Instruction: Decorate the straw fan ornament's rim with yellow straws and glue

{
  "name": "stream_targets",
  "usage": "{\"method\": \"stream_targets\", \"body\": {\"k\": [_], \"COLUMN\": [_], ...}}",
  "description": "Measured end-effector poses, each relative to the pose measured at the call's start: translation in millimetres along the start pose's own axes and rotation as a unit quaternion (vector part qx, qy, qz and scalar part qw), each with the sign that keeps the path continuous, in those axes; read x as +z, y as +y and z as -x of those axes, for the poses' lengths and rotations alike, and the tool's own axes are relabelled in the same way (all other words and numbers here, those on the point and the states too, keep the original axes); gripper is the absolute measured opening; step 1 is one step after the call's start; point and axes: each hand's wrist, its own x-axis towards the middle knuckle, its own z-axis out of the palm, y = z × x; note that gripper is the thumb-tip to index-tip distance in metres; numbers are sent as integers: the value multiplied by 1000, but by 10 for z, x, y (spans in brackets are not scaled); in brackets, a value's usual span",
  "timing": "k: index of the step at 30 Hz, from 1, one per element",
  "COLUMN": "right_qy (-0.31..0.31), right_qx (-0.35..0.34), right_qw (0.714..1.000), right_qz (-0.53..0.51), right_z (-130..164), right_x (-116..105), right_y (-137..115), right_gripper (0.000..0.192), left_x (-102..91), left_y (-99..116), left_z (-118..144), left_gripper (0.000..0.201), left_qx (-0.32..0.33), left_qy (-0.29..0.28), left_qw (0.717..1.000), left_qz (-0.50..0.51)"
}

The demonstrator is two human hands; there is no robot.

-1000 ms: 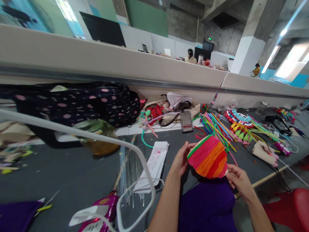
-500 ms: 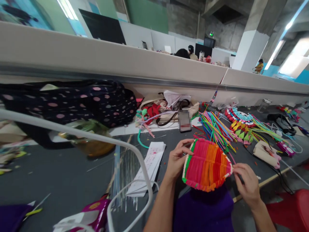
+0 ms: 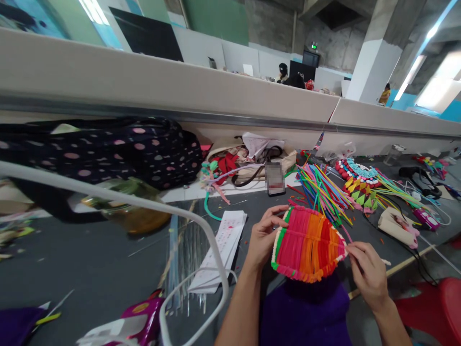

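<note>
A striped piece made of fuzzy pipe cleaners (image 3: 306, 242) hangs over my lap. Its bands run from green and pink through orange and red to a pink tip, with a white edging in places. My left hand (image 3: 265, 235) grips its broad green-edged side between thumb and fingers. At the narrow tip, my right hand (image 3: 367, 269) pinches the edge, fingertips pressed together. A thin pink pipe cleaner (image 3: 347, 234) sticks up beside those fingertips; whether they hold it too I cannot tell.
Loose coloured pipe cleaners (image 3: 322, 192) lie behind the piece, with a phone (image 3: 275, 180) to their left. Folded paper (image 3: 219, 250) and clear strips (image 3: 185, 259) are left of my arm. A white tube (image 3: 194, 216) arches across the front left. A red stool (image 3: 432, 307) stands at right.
The view has shifted very slightly. Both hands keep their hold on the striped piece, which has barely moved.
</note>
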Motion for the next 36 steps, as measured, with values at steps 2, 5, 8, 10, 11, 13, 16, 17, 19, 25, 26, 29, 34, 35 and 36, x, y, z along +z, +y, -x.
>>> {"method": "stream_targets", "body": {"k": [2, 5, 8, 10, 11, 13, 16, 17, 19, 25, 26, 29, 34, 35, 36], "right_qy": [-8, -47, -126, -165, -175, -187, -213, -221, -235, -292, -284, -219, -110, -89, -73], "right_qx": [35, 114, 200, 248, 267, 298, 336, 350, 374, 306, 285, 273, 233, 224, 223], "right_qw": [999, 989, 963, 942, 933, 919, 891, 879, 857, 879, 896, 926, 963, 968, 970], "right_qz": [-27, -76, -129, -155, -165, -181, -221, -237, -266, -219, -190, -138, -84, -67, -58], "right_z": [-13, -34, -49, -47, -41, -17, 41, 64, 108, 90, 47, -164, -702, -825, -950], "right_x": [-7, -9, -4, 6, 15, 44, 111, 137, 187, 197, 176, 114, 187, 243, 312], "right_y": [-20, -30, 5, 48, 72, 116, 157, 164, 175, 287, 324, 474, 860, 954, 1052], "right_gripper": [23, 17, 19, 21, 23, 25, 27, 27, 28, 33, 31, 19, 24, 28, 34], "left_x": [-3, -3, 4, 11, 15, 20, 17, 13, 5, 11, 16, 34, 50, 50, 48], "left_y": [-2, -21, -57, -81, -91, -109, -138, -150, -178, -270, -281, -299, -329, -342, -355], "left_z": [-3, 7, 24, 28, 27, 22, 12, 9, 4, -8, -11, -23, -54, -60, -64], "left_gripper": [17, 22, 27, 30, 32, 34, 34, 33, 32, 31, 30, 31, 32, 33, 33], "left_qx": [-9, -55, -128, -175, -193, -222, -245, -249, -256, -296, -304, -323, -342, -344, -344], "left_qy": [-15, -39, -53, -69, -76, -87, -92, -90, -89, -104, -104, -94, -80, -77, -76], "left_qw": [1000, 997, 990, 982, 978, 971, 965, 964, 962, 950, 947, 942, 936, 936, 936], "left_qz": [-17, -38, -38, -37, -37, -34, -35, -36, -35, -1, 2, -1, -1, 0, 2]}}
